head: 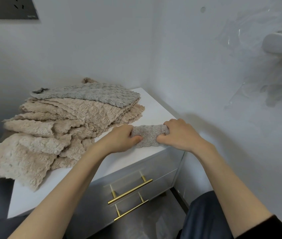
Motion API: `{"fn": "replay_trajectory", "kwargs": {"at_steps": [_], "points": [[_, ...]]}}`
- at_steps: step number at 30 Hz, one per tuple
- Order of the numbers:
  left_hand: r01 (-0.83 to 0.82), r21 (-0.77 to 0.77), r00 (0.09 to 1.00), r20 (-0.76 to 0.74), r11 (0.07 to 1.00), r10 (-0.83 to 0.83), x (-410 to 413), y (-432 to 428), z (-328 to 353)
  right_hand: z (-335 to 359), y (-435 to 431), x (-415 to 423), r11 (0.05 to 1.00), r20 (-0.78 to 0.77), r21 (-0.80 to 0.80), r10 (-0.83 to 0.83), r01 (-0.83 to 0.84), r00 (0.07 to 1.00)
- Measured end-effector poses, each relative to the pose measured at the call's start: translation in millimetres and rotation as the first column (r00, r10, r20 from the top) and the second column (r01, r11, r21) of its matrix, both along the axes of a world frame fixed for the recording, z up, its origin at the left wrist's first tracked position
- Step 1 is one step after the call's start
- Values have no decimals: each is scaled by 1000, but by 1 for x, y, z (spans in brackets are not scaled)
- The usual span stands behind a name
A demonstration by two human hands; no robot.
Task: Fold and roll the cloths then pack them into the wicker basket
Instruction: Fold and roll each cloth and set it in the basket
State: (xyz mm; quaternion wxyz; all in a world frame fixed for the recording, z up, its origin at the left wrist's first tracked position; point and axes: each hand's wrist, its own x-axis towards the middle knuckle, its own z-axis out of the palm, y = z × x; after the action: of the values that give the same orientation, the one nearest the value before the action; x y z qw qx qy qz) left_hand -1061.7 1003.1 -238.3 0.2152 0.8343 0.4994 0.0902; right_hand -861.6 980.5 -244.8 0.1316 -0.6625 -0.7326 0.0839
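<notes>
Corner of a room, pale grey walls; white cabinet top (154, 107) serves as the work surface. Two drawers sit below it, each with a brass bar handle: upper handle (130, 191), lower handle (131, 210). A dark socket panel (9, 7) is on the wall, upper left.

Rolled cloth (148, 135): grey-beige fleece, short roll, lying crosswise on the cabinet top near its right front edge and held between both hands.

Left hand (121, 138): grips the left end of the roll. Its fingers are curled over the top and close together, with the thumb pressed into the near side.

Right hand (180, 133): grips the right end in the same way, fingers curled over the far side and thumb against the near side. The fingertips are hidden behind the roll.

Pile of beige cloths (50, 131): unfolded and loosely layered, covering the left half of the top, with the lowest ones overhanging the left edge. One grey cloth (88, 94) lies flat on top of the pile toward the back wall. The pile lies just beside the left hand; whether they touch, I cannot tell.

A dark sleeve (266, 228) covers the right upper forearm.
</notes>
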Motion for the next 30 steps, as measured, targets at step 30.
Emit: {"fn": "replay_trajectory", "kwargs": {"at_steps": [30], "points": [[375, -239, 854, 465, 895, -234, 89, -130, 18, 17, -200, 78, 954, -388, -301, -134, 11, 912]]}}
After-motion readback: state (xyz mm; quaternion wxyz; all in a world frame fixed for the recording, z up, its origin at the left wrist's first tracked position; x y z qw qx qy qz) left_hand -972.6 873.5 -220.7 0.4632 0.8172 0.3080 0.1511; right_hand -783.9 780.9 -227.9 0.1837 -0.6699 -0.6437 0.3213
